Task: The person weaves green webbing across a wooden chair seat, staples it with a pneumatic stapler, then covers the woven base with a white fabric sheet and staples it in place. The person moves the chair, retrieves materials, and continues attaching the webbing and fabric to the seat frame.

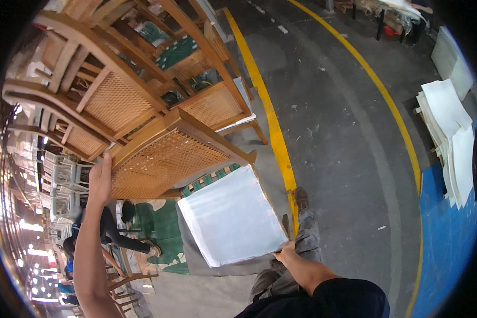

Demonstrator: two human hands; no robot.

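Note:
A wooden chair with a woven cane backrest [167, 159] stands in front of me, tilted in view. Its seat [233, 214] is covered by a smooth white sheet or wrap. At the left end of the backrest, my left hand [100, 177] grips the wooden rail; some of its fingers are hidden behind the wood. My right hand [285, 252] is closed on the near right corner of the seat, by the edge of the white covering. Below the seat, the chair's legs are mostly out of sight.
Stacked wooden cane chairs [116, 98] rise close behind, at the upper left. A person [114, 230] bends over at the left, beside a green mat [156, 225]. Yellow floor lines [273, 124] run along the right. White sheets [450, 132] are piled at the far right, near a blue floor area [445, 249].

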